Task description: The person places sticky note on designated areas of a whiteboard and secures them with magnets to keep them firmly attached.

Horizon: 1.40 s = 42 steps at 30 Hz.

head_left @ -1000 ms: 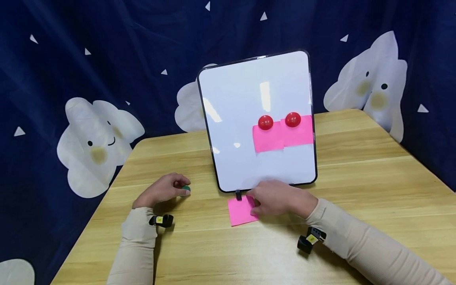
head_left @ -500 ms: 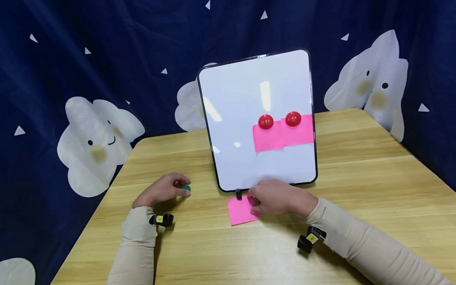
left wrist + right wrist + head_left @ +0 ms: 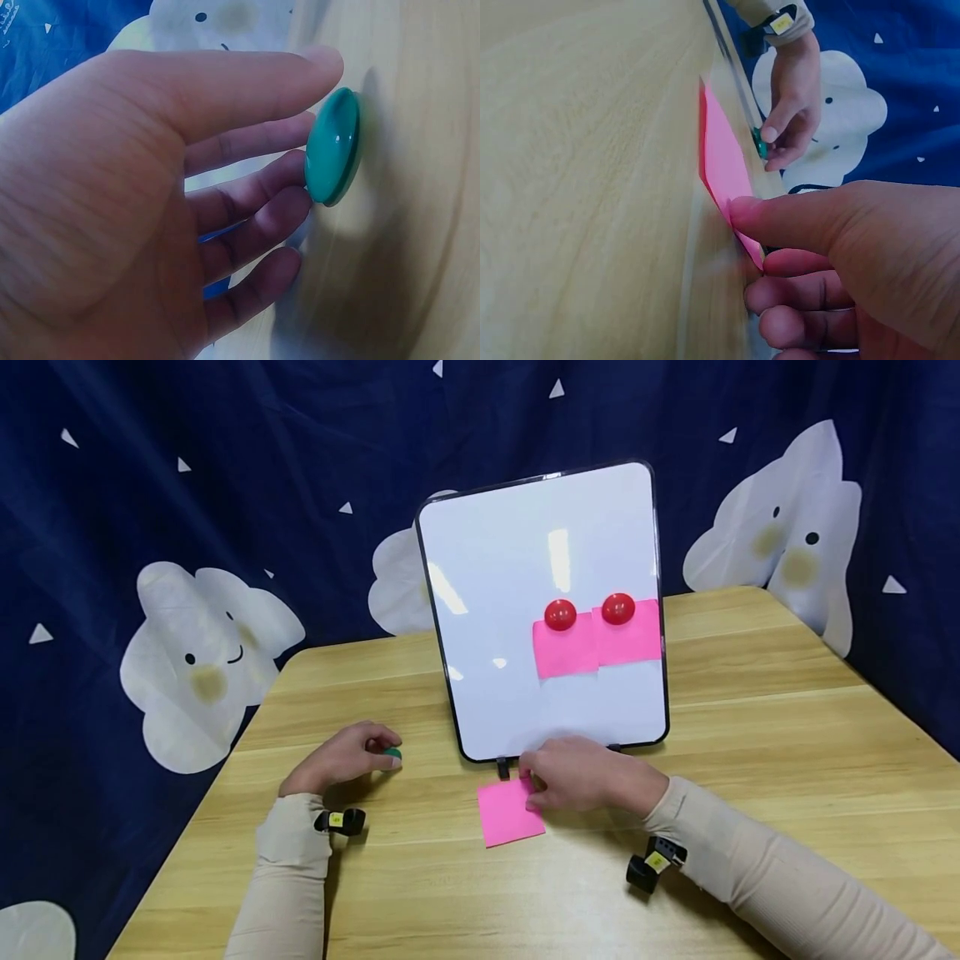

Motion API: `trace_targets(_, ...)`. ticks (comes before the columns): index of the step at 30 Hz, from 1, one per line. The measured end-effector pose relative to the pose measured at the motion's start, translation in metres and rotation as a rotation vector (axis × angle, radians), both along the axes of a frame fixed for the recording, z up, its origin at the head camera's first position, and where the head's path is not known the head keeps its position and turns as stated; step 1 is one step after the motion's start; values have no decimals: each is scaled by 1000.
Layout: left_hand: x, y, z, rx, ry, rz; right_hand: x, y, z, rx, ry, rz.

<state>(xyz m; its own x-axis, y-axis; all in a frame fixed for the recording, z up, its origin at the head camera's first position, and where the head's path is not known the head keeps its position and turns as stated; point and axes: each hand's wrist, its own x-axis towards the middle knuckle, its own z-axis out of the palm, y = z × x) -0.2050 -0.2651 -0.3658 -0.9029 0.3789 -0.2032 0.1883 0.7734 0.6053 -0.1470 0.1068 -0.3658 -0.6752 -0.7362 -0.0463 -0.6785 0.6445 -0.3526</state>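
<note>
1. Fingers of the right hand (image 3: 581, 774) are closed on the loose note (image 3: 508, 814), pinched by its edge between thumb and forefinger, presumably so that most of the paper is left flat and uncovered.
2. That note is held over the table (image 3: 787, 735), just in front of the board (image 3: 510, 543); whether the wood is touched beneath cannot be told.
3. By the left hand (image 3: 345, 756), the green disc (image 3: 332, 148) is lightly gripped at its rim, close to the table, probably because little else is offered by so low a dome.
4. Side by side on the board, pinned notes (image 3: 566, 652) are secured at their top edges by red discs (image 3: 560, 615).
</note>
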Motion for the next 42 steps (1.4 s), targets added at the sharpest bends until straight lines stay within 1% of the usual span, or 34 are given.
trace_targets(7,0,-1,-1,5,1,-5,2,0,1,18,-40,-49)
trace_targets(9,0,-1,-1,6,-1,-2,3,0,1,17,-46,-53)
trace_targets(11,1,0,-1,4,0,-14,3,0,0,15,-52,-54)
trace_targets(22,-1,0,0,2,-3,-29,2,-1,0,-11,-108,-77)
trace_targets(24,-1,-1,0,-1,-2,-31,2,-2,-1,-13,-105,-73)
trace_targets(26,-1,-1,-1,-1,-6,-20,1,-2,-2,-18,-99,-62)
trace_targets(35,0,-1,-1,-5,-1,-24,1,-3,-2,-12,-90,-34)
trace_targets(42,1,0,0,-1,1,-25,3,-4,-4,-37,-48,-30)
